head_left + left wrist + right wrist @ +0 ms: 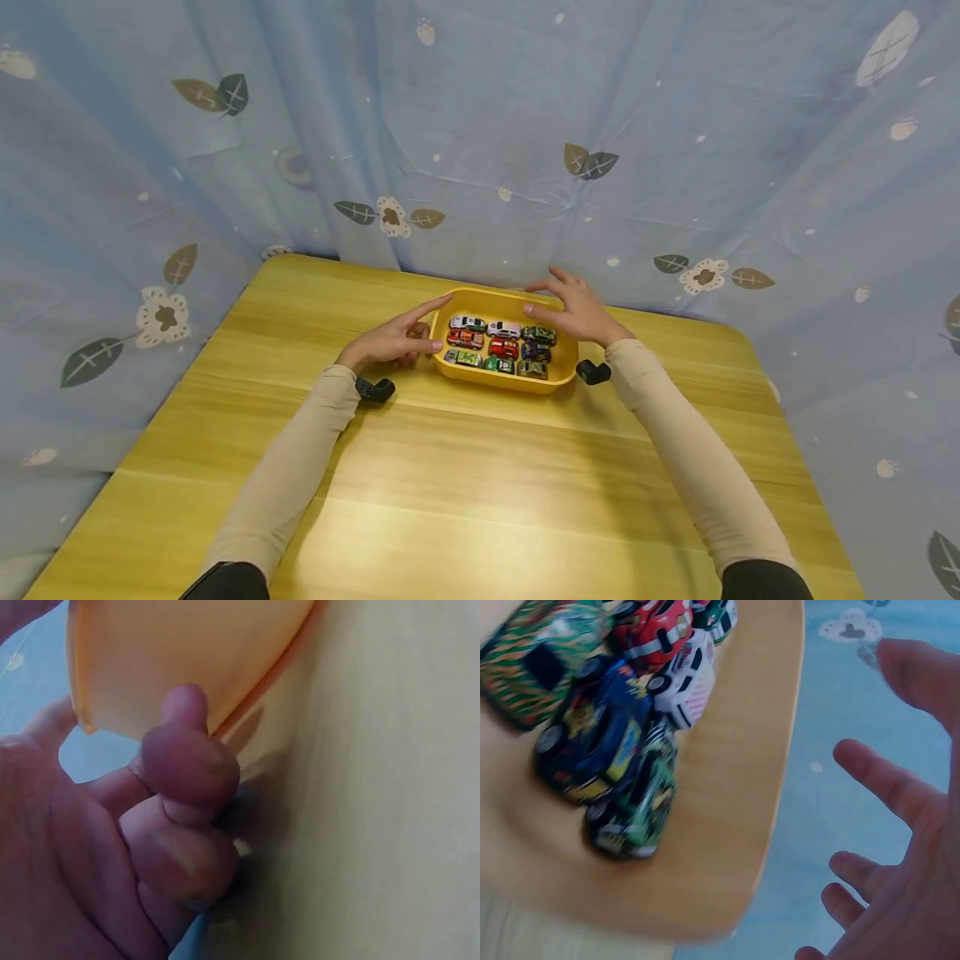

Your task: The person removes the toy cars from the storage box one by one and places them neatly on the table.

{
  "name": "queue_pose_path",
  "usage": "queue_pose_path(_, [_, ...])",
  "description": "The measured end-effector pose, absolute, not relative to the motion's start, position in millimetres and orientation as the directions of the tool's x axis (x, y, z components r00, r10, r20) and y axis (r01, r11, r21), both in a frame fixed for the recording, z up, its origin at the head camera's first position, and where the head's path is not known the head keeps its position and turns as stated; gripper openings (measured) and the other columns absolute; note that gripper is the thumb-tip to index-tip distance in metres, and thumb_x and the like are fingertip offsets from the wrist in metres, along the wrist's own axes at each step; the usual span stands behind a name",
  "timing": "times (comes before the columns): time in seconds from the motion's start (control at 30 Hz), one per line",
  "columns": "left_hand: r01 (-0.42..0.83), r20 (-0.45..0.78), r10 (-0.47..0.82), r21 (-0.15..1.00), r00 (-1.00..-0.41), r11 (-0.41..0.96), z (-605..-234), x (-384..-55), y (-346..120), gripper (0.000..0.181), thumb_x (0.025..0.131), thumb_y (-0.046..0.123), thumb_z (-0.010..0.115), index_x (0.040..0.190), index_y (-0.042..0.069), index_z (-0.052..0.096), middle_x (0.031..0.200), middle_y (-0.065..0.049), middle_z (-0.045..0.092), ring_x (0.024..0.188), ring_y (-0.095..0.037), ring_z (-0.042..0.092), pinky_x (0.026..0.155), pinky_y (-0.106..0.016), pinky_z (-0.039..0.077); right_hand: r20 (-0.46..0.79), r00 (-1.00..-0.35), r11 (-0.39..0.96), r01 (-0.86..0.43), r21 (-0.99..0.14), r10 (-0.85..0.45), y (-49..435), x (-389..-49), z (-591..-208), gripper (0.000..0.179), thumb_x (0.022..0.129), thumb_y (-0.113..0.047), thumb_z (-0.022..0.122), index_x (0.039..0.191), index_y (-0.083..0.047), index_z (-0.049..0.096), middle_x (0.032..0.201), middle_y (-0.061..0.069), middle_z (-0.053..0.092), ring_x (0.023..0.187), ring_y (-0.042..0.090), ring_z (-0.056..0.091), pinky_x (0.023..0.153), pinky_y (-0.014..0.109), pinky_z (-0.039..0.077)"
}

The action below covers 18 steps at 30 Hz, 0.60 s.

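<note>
A yellow plastic bin (506, 383) stands on the table, holding several toy cars in rows. Among them are an orange car (465, 338), a red car (504, 347), a dark blue car (596, 731) and a green camouflage car (639, 802). My left hand (390, 340) grips the bin's left end, thumb over the rim and index finger along the far left corner; its other fingers are curled by the outer wall. Over the bin's far right corner, my right hand (581, 312) has its fingers spread, and in the right wrist view they are apart from the rim.
The wood-grain table (465, 500) extends toward me from the bin. A blue patterned curtain (480, 142) hangs behind the table and along its sides, close to the bin's far edge. A black wrist device (592, 372) sits beside the bin's right end.
</note>
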State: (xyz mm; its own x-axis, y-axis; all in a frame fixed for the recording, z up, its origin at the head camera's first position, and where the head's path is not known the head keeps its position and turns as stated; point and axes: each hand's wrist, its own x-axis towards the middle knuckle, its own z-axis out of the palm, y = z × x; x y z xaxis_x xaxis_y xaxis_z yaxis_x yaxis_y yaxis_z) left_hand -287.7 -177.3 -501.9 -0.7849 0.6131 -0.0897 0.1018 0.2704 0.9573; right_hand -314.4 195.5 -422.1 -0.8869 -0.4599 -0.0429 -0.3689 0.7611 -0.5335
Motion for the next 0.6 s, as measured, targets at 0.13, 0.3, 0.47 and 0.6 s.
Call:
queue_pose_path(0.13, [0.083,-0.102,0.602,0.959,-0.792,0.272,-502,-285,-178,0.089,0.103,0.029,0.071,0.166,0.056,0.014,0.088,-0.019,0.053,0.058,-0.022,0.052,0.051,-0.032,0.046,-0.065,-0.873,0.766,-0.385,-0.515,-0.483,179,-325,-421,0.06,0.099,-0.058,0.067,0.147,-0.024,0.063,0.178,0.015,0.013,0.162,0.049,0.008,0.121,0.08,0.011])
queue_pose_path(0.3, [0.083,-0.099,0.607,0.961,-0.788,0.264,-502,-285,-178,0.091,0.104,0.026,0.07,0.167,0.056,0.011,0.091,-0.021,0.053,0.059,-0.028,0.059,0.049,-0.035,0.05,-0.073,-0.856,0.757,-0.41,-0.508,-0.512,160,-334,-422,0.05,0.097,-0.05,0.074,0.138,-0.022,0.07,0.178,0.017,0.013,0.161,0.05,0.007,0.121,0.08,0.007])
queue_pose_path(0.47, [0.053,-0.122,0.61,0.964,-0.783,0.261,-498,-286,-176,0.095,0.102,0.026,0.071,0.166,0.057,0.008,0.097,-0.019,0.054,0.061,-0.029,0.061,0.05,-0.036,0.052,-0.069,-0.847,0.749,-0.425,-0.508,-0.527,140,-339,-430,0.042,0.096,-0.046,0.077,0.13,-0.022,0.075,0.177,0.018,0.016,0.161,0.049,0.007,0.119,0.082,0.005])
queue_pose_path(0.6, [0.032,-0.14,0.612,0.965,-0.778,0.261,-499,-287,-178,0.097,0.102,0.026,0.071,0.166,0.058,0.005,0.097,-0.021,0.055,0.062,-0.029,0.062,0.051,-0.037,0.053,-0.074,-0.838,0.739,-0.432,-0.517,-0.541,126,-340,-437,0.038,0.098,-0.043,0.076,0.128,-0.019,0.077,0.176,0.02,0.018,0.161,0.049,0.008,0.12,0.08,0.008])
